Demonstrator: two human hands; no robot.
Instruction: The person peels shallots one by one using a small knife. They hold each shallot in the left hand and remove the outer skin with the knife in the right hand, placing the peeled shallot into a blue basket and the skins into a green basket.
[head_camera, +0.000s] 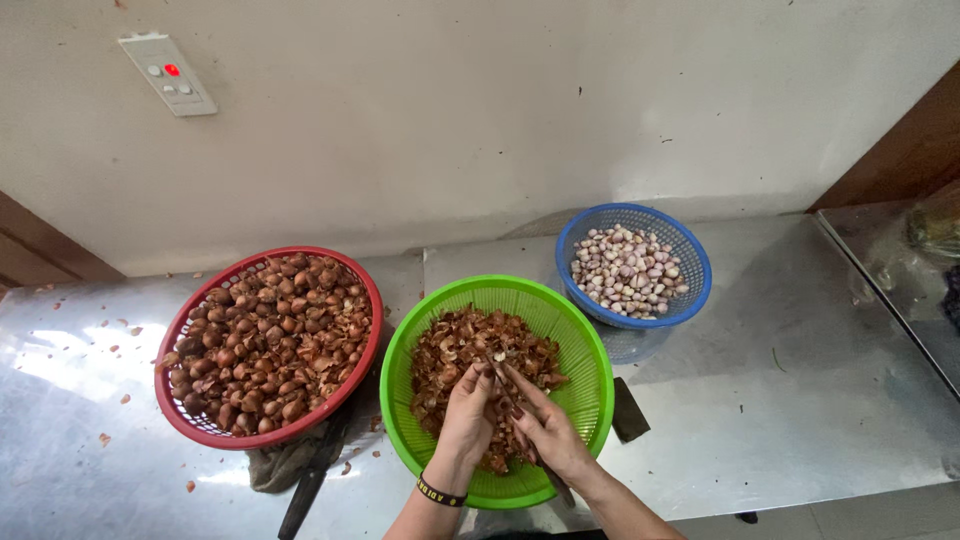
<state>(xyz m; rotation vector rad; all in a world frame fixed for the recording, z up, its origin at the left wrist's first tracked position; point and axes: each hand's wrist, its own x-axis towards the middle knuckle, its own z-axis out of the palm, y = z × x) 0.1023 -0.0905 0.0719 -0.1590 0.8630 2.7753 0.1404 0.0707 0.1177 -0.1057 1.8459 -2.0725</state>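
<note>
A small shallot is being pinched between the fingertips of the left hand and the right hand, held over the peelings in the green basket. The red basket is lying at nine o'clock, nearer the left hand.

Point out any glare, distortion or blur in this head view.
Head view: strong glare whitens the steel table at left, beside the red basket; wide-angle distortion bows the wall-table line and the table's edges; the left hand, right hand and green basket are sharp; the blue basket casts a soft shadow forward.
</note>
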